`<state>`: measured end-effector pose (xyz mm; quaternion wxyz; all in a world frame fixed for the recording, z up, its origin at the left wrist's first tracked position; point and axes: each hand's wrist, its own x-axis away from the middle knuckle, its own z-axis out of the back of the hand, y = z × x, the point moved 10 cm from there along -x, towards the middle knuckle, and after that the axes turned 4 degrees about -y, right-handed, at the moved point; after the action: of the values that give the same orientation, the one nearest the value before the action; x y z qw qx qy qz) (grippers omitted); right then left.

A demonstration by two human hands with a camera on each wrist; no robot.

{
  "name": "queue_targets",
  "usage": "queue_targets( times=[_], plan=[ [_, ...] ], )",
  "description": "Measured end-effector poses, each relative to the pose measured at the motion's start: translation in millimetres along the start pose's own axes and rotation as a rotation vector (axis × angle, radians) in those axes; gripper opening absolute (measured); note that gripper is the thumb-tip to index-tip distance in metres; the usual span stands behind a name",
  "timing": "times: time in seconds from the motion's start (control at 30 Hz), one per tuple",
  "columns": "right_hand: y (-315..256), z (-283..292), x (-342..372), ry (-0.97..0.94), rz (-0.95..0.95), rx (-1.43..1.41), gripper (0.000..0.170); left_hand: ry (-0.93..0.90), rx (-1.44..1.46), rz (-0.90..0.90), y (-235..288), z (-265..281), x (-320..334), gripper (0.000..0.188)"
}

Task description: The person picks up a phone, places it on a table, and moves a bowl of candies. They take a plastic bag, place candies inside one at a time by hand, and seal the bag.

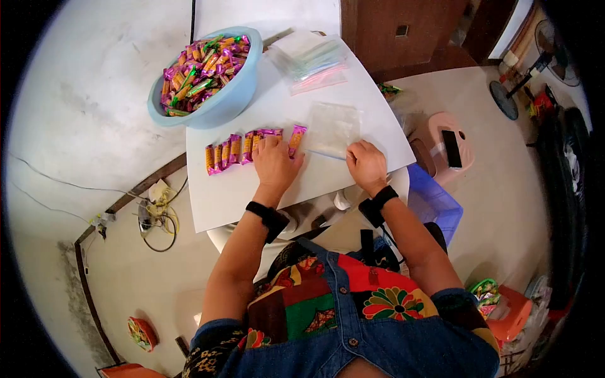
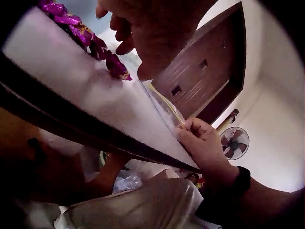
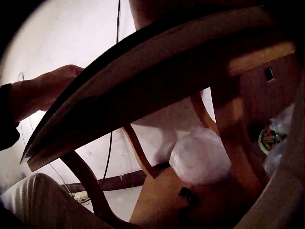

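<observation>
Purple-and-orange wrapped bars (image 1: 234, 148) lie in a row on the white table, with one bar (image 1: 297, 140) at the row's right end. Over the row is my left hand (image 1: 276, 165), its fingers bent and the thumb apart beside that end bar. In the left wrist view the left hand (image 2: 155, 36) shows nothing between fingers and thumb. A clear plastic bag (image 1: 334, 128) lies flat to the right of the bars. My right hand (image 1: 367, 166) pinches its lower right edge, also seen in the left wrist view (image 2: 205, 143). The table edge hides the right fingers in the right wrist view.
A light blue basin (image 1: 236, 94) full of wrapped bars stands at the table's back left. More clear bags (image 1: 315, 66) lie stacked at the back. Beyond the table's right edge are a blue crate (image 1: 436, 205) and a pink stool (image 1: 463, 165).
</observation>
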<state>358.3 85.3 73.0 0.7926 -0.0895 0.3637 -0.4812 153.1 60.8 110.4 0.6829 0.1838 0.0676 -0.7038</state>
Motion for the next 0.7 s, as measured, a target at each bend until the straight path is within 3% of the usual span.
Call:
queue_targets(
  times=[0.23,0.27,0.3,0.37,0.47,0.7],
  plan=[
    [0.6,0.7,0.9,0.001,0.0,-0.018,0.007,-0.039,0.015,0.099,-17.2,-11.1,3.0,0.02],
    [0.2,1.2,1.2,0.002,0.003,-0.019,0.008,0.096,0.015,0.03,-15.1,-0.5,9.5,0.017],
    [-0.2,1.7,1.0,0.003,0.006,-0.021,0.008,0.086,0.126,0.045,-17.5,4.4,16.0,0.016],
    [-2.7,2.4,1.3,0.002,0.024,-0.045,0.008,0.063,0.345,0.079,-16.2,22.3,32.1,0.015],
    [-8.5,4.0,1.9,-0.016,0.069,-0.096,0.008,0.034,0.422,-0.027,9.4,38.6,54.9,0.016],
    [-33.6,-7.5,6.1,-0.113,0.087,-0.202,0.007,-0.203,0.282,-0.043,26.3,15.3,66.8,0.016]
  ],
)
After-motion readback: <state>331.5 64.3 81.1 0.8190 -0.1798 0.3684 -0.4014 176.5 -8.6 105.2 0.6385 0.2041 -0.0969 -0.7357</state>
